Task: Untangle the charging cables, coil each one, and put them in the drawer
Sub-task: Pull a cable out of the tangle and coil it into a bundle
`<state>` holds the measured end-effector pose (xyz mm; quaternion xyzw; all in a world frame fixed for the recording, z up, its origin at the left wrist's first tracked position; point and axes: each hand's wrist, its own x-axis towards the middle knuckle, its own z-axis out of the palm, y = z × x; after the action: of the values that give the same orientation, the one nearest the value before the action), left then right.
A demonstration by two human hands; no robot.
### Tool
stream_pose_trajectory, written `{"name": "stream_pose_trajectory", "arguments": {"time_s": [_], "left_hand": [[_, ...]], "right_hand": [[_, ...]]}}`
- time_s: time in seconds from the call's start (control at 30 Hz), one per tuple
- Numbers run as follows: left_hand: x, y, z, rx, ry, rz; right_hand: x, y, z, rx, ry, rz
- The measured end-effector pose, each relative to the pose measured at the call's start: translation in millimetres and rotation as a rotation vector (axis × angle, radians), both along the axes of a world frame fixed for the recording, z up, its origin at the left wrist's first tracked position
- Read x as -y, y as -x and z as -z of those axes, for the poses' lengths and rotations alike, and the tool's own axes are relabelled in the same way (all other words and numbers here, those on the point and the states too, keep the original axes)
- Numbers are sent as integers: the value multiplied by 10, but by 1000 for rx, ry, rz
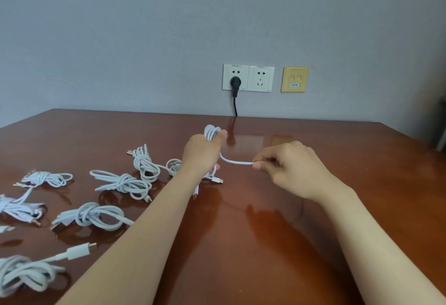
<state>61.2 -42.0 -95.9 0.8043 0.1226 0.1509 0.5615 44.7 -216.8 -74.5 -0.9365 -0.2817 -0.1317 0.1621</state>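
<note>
Now L hand (201,153) grips coiled cable (212,132); R hand (287,167) pinches its free tail. Cable soft, light, springy; hold at bundle waist, near tabletop (313,208) centre.

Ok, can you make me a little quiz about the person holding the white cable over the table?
1. True or false: the left hand holds the white cable bunched in a coil.
2. What is the right hand doing? A) pinching the cable's loose stretch B) lying flat and open C) waving in the air
3. Fill in: the plug in the wall socket is coloured ___.

Key: 1 true; 2 A; 3 black.
</note>
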Motion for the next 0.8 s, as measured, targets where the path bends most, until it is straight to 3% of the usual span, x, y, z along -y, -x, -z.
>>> {"name": "stream_pose_trajectory", "arguments": {"time_s": [0.2,0.3,0.43,0.63,0.7,0.8], "left_hand": [[48,43,-5,15,-235,-1],[70,55,-39,53,-126,29],[80,85,-86,53,235,116],[156,175,-68,-114,-83,262],[210,209,-60,-153,-54,400],[293,254,-81,-227,152,640]], "right_hand": [[30,-5,-9,96,-44,-8],[38,-10,-3,89,-95,-8],[-21,-19,50,118,-88,-63],[-14,-60,34,182,-261,-104],[-1,-75,19,158,-398,-80],[4,-88,15,52,-579,-76]]}}
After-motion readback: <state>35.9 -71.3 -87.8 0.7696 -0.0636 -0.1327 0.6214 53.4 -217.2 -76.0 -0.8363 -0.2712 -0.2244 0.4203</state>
